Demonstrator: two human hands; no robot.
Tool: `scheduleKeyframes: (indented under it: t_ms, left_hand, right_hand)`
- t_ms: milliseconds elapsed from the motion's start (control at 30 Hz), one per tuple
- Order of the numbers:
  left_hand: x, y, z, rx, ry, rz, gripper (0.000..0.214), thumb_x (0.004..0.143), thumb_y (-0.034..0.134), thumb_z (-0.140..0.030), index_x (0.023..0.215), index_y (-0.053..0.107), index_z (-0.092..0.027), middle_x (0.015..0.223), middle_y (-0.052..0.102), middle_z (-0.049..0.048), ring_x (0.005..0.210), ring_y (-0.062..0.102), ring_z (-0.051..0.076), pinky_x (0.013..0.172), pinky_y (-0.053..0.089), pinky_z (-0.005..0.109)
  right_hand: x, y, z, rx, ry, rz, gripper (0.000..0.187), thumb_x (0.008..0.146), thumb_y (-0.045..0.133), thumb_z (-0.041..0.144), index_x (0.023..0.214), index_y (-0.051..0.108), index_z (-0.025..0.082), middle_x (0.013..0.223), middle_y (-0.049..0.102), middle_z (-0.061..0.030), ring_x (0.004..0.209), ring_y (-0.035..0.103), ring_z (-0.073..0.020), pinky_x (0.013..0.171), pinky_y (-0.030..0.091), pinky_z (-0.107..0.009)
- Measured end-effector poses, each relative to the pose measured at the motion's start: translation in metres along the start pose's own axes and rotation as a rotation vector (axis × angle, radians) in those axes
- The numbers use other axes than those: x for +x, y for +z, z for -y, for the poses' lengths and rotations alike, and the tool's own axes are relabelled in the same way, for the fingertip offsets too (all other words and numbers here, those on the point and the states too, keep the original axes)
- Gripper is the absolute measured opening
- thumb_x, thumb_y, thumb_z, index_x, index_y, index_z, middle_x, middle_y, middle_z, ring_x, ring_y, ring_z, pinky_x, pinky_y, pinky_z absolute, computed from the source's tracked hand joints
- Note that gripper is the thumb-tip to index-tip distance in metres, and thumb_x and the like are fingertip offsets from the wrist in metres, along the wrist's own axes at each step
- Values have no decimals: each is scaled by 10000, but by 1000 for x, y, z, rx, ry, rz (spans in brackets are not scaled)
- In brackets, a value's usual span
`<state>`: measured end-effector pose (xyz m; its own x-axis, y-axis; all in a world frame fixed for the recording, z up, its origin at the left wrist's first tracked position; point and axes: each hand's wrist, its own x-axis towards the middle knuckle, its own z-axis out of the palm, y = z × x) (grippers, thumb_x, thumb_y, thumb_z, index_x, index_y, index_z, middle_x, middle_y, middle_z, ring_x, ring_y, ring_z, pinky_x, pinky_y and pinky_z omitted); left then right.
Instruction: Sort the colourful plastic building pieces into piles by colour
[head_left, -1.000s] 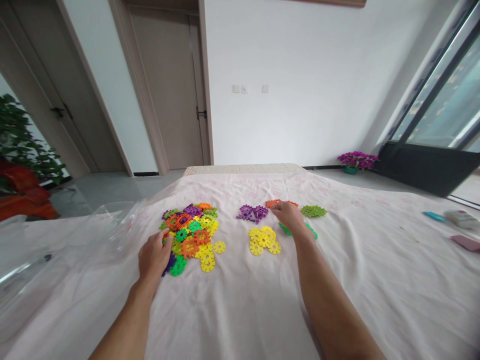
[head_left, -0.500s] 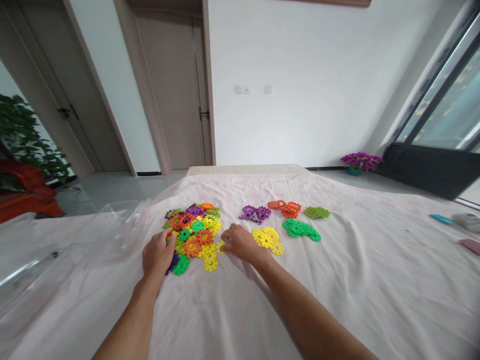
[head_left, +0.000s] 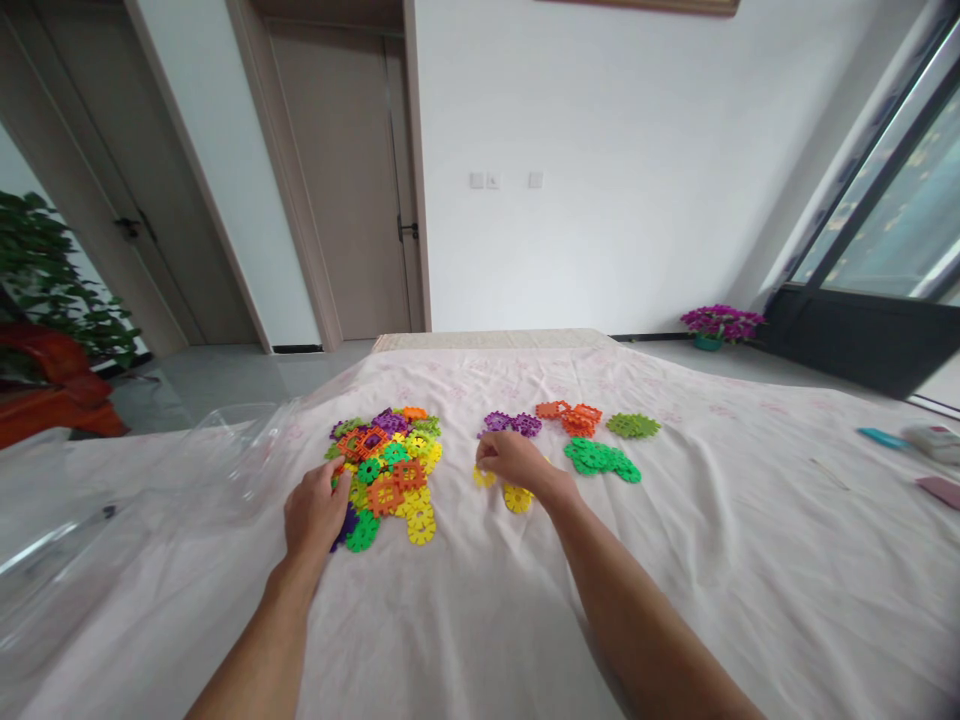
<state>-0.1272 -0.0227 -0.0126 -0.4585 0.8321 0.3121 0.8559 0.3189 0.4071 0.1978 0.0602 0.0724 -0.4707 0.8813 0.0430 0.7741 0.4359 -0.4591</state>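
Observation:
A mixed pile of plastic snowflake building discs point(head_left: 386, 485), in yellow, green, orange and purple, lies on the cloth. At its left edge rests my left hand point(head_left: 316, 510), thumb and fingers apart and touching the pile's side. Over the yellow group, my right hand point(head_left: 517, 460) pinches a yellow snowflake disc point(head_left: 484, 477) by its edge. That hand partly covers the yellow discs point(head_left: 517, 498) beneath it. Behind it are purple pieces point(head_left: 525, 425). To their right lie orange pieces point(head_left: 581, 420), green discs point(head_left: 600, 456) and olive-green pieces point(head_left: 634, 426).
A pale floral cloth point(head_left: 465, 620) covers the table. Clear plastic packaging point(head_left: 150, 510) sprawls at the left. Toward the right edge lie a blue item point(head_left: 883, 438), a white object point(head_left: 934, 442) and a dull pink item point(head_left: 941, 491).
My right hand has moved right from beside the mixed pile to the yellow group, carrying a yellow disc from the pile's right edge. My left hand has stayed in place.

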Motion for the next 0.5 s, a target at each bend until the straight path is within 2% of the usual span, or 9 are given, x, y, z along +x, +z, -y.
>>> scheduleKeyframes:
  t_ms: [133,267,367,500]
  left_hand:
    - [0,0,0,1,10,-7,499,973,356,-405,1338,624,-194,1332,658,128,1229,607,283,1043,449,411]
    - [0,0,-1,-8,6,-11,495,973,359,-402,1337,624,-195,1331,659,128,1228,607,281,1045,446,411]
    - [-1,-1,-1,-8,-1,0,500,974,357,-405,1347,617,-197,1337,654,129,1229,604,285,1043,446,413]
    - [-1,-2,-1,-9,-2,9,507,976,350,-405,1354,613,-192,1346,647,131,1239,596,291,1053,439,418]
  right_hand:
    - [-4,-28,-27,-89,95,-55,113,794,629,189,834,735,189,810,724,-20,749,629,-150,603,328,-230]
    - [-6,-36,-33,-130,181,-111,124,813,631,225,847,746,194,832,736,-32,787,648,-165,611,330,-234]
    - [-4,-26,-19,-87,118,-65,141,807,630,217,866,757,206,860,748,-19,790,657,-157,613,341,-228]
    - [-4,5,14,-46,35,109,159,804,687,328,901,766,230,899,755,-7,804,664,-161,616,355,-231]
